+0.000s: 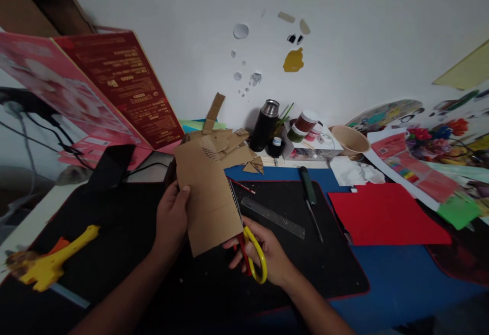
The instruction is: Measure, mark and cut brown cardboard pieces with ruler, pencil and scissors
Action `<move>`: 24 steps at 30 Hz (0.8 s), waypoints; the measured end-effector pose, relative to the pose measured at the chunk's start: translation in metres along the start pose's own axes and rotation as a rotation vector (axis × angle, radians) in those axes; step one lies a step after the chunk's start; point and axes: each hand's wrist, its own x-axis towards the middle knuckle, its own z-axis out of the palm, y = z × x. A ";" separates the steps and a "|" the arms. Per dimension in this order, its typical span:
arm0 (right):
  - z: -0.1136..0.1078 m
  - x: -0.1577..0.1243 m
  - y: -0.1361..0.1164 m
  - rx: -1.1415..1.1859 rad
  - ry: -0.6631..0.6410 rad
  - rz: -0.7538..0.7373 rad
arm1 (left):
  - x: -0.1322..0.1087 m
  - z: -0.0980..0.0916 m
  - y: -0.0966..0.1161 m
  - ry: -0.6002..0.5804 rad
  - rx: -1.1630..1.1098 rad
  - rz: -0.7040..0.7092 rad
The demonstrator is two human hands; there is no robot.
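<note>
Head view, clock centred on the workpiece. Brown cardboard piece (208, 200) was mid-picture, held up over the black mat (324, 274), tilted, long sides running roughly 11 to 5.

Left hand (171, 215) at 8 o'clock: thumb pressed on the front face near the left edge, fingers curled behind, mostly hidden. Firm-looking pinch, no visible gap. Right hand (269, 251) at 4 o'clock: fingers part-curled in the handles of the scissors (263, 261), one loop yellow, one red. A metal blade ran up along the card's right edge; couldn't tell how far the blades were apart or whether they bit.

My read: trimming that edge. Good practice there: card square to the blades, cut near the pivot, left hand feeding and turning the card, fingertips behind it out of the blade line.

Edges/room: steel ruler (273, 217) and red pencil (244, 187) lay near at 3, green-handled tool (307, 187) farther out, its thin blade pointing down to 5. Cardboard scraps (244, 146) crowded 1 o'clock, black flask (263, 129) just beyond. Phone (110, 164) at 10, yellow glue gun (probably; blurred) (57, 263) at 8. Best swing room looked to be 4 to 5, up to the mat's red-trimmed border.
</note>
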 end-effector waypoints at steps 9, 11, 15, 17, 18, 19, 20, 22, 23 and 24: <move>0.002 0.003 -0.004 -0.017 0.050 -0.007 | 0.006 -0.005 0.005 0.014 0.009 0.041; 0.002 0.004 -0.006 -0.071 0.080 -0.028 | 0.007 -0.006 0.004 0.009 0.024 0.069; 0.004 0.005 -0.010 -0.146 0.109 -0.033 | 0.008 -0.007 0.002 -0.007 0.040 0.100; 0.006 0.006 -0.010 -0.157 0.125 -0.032 | 0.009 -0.007 0.002 -0.013 0.045 0.104; 0.007 0.006 -0.009 -0.161 0.136 -0.034 | 0.009 -0.007 0.002 -0.016 0.048 0.103; 0.009 0.006 -0.009 -0.164 0.148 -0.037 | 0.009 -0.007 0.002 -0.019 0.051 0.100; 0.010 0.006 -0.008 -0.168 0.164 -0.038 | 0.010 -0.008 0.002 -0.022 0.054 0.098; 0.012 0.006 -0.007 -0.176 0.200 -0.036 | 0.011 -0.008 0.003 -0.029 0.059 0.096; 0.013 0.006 -0.006 -0.176 0.216 -0.033 | 0.011 -0.008 0.003 -0.031 0.061 0.098; 0.013 0.006 -0.006 -0.174 0.227 -0.029 | 0.012 -0.009 0.003 -0.033 0.063 0.103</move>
